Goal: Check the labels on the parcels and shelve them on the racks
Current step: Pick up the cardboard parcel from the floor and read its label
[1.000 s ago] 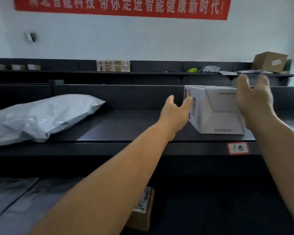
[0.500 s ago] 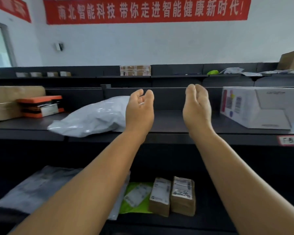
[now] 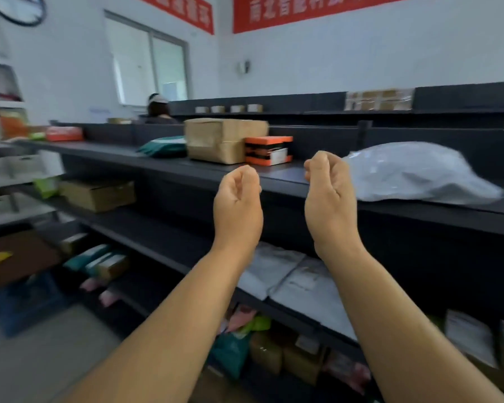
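Dark racks (image 3: 274, 175) behind; both hands raised, fingers loosely curled, holding nothing.

We see whole frame motion-blurred. Red banners (image 3: 288, 10) cut by top edge, lettering unreadable. Right hand (image 3: 329, 199) hides near end of grey polybag (image 3: 419, 173). Lower-shelf parcel labels (image 3: 469, 335) illegible.
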A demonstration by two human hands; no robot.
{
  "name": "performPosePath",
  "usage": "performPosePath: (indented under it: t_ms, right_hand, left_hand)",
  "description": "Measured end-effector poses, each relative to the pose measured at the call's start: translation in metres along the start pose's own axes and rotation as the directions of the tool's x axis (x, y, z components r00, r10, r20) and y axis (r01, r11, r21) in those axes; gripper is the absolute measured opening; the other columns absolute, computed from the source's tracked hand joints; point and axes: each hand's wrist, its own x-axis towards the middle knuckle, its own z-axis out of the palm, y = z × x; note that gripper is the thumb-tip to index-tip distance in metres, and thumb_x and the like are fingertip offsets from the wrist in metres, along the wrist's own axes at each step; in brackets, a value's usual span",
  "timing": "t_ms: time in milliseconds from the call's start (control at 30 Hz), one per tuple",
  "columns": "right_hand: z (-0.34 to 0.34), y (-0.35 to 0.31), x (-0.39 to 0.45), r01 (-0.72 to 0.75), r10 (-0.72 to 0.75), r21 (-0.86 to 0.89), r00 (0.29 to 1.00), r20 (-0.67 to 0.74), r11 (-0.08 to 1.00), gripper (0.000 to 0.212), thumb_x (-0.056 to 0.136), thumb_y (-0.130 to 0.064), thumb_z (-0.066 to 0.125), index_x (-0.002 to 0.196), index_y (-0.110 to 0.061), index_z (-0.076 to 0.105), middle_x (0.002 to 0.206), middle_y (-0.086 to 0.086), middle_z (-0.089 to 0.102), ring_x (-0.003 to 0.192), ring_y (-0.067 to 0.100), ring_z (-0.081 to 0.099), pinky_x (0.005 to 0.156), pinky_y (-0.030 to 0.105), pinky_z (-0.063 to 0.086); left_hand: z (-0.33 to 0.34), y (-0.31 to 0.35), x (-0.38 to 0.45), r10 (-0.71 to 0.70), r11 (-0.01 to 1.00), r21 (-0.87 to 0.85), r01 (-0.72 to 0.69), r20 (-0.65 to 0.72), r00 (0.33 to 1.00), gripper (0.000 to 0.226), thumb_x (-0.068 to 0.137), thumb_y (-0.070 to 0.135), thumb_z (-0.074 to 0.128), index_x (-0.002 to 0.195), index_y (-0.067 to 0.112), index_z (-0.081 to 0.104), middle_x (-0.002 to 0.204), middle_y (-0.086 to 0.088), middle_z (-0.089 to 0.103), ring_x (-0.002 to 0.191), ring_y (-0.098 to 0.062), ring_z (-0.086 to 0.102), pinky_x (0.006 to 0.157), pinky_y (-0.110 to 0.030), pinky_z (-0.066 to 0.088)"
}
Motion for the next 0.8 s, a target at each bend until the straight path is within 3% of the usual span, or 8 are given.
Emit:
performPosePath:
  t_ms: [100,200,367,467,533,600,667,800]
  right_hand:
    - [0.062,0.013,-0.023,-0.033,0.027,0.056,0.994,0.109,0.998,0.030,0.100,-0.036,0.040,0.117,-0.018,0.056,0.087,-0.015,0.058,0.066,-0.021,0.051,0.058,-0.002,0.036]
    - [0.122,0.030,-0.049,-0.109,0.085,0.089,0.967,0.240,0.990,0.025,0.100,-0.038,0.039,0.109,-0.024,0.058,0.088,-0.016,0.059,0.068,-0.021,0.052,0.059,-0.003,0.037]
    - [0.208,0.060,-0.092,-0.237,0.179,0.082,0.880,0.439,0.968,0.026,0.100,-0.037,0.037,0.093,-0.028,0.060,0.091,-0.001,0.062,0.085,0.004,0.056,0.060,0.008,0.044]
    - [0.253,0.078,-0.111,-0.300,0.211,0.071,0.802,0.559,0.951,0.025,0.102,-0.034,0.036,0.090,-0.032,0.058,0.077,-0.010,0.068,0.074,-0.004,0.062,0.064,0.012,0.049]
    - [0.285,0.092,-0.119,-0.357,0.237,0.073,0.747,0.622,0.931,0.026,0.103,-0.030,0.034,0.086,-0.033,0.055,0.068,-0.019,0.068,0.062,-0.016,0.059,0.055,0.005,0.045]
    - [0.319,0.111,-0.126,-0.369,0.253,0.039,0.708,0.659,0.929,0.028,0.102,-0.033,0.034,0.084,-0.036,0.055,0.080,-0.018,0.065,0.074,-0.014,0.060,0.064,0.010,0.042]
    - [0.352,0.131,-0.130,-0.393,0.274,0.017,0.671,0.689,0.919,0.028,0.101,-0.038,0.033,0.089,-0.037,0.058,0.097,-0.016,0.065,0.095,-0.003,0.060,0.079,0.020,0.041]
    - [0.416,0.169,-0.129,-0.470,0.343,-0.040,0.580,0.739,0.882,0.039,0.101,-0.038,0.033,0.117,-0.018,0.063,0.112,-0.007,0.067,0.106,0.008,0.060,0.095,0.031,0.046]
  left_hand:
    - [-0.063,-0.013,0.010,-0.027,0.999,0.038,0.033,-0.138,0.990,0.013,0.103,0.037,0.049,0.108,0.032,0.059,0.105,0.014,0.066,0.102,-0.003,0.064,0.097,-0.029,0.052]
    - [-0.124,-0.028,0.016,-0.050,0.996,0.058,0.070,-0.284,0.957,0.011,0.103,0.036,0.049,0.098,0.035,0.059,0.104,0.013,0.067,0.100,-0.004,0.066,0.100,-0.034,0.053]
    - [-0.213,-0.060,0.019,-0.088,0.984,0.093,0.153,-0.494,0.865,0.019,0.104,0.036,0.046,0.090,0.037,0.059,0.101,0.013,0.069,0.100,-0.010,0.067,0.104,-0.045,0.051]
    - [-0.261,-0.082,0.024,-0.091,0.978,0.105,0.182,-0.568,0.818,0.021,0.105,0.033,0.044,0.091,0.037,0.058,0.100,0.011,0.068,0.098,-0.009,0.066,0.101,-0.037,0.051]
    - [-0.290,-0.097,0.030,-0.097,0.972,0.109,0.207,-0.618,0.780,0.021,0.106,0.032,0.043,0.091,0.035,0.058,0.097,0.012,0.067,0.093,-0.007,0.065,0.089,-0.028,0.052]
    - [-0.318,-0.114,0.040,-0.099,0.966,0.113,0.232,-0.670,0.736,0.021,0.106,0.031,0.044,0.092,0.034,0.058,0.095,0.013,0.067,0.092,-0.008,0.065,0.088,-0.028,0.051]
    - [-0.342,-0.129,0.053,-0.098,0.958,0.122,0.260,-0.711,0.696,0.020,0.106,0.031,0.043,0.093,0.034,0.059,0.096,0.013,0.068,0.094,-0.008,0.066,0.096,-0.033,0.050]
    - [-0.387,-0.154,0.084,-0.100,0.946,0.116,0.304,-0.785,0.611,0.021,0.106,0.031,0.042,0.094,0.034,0.059,0.098,0.011,0.069,0.095,-0.009,0.066,0.098,-0.035,0.049]
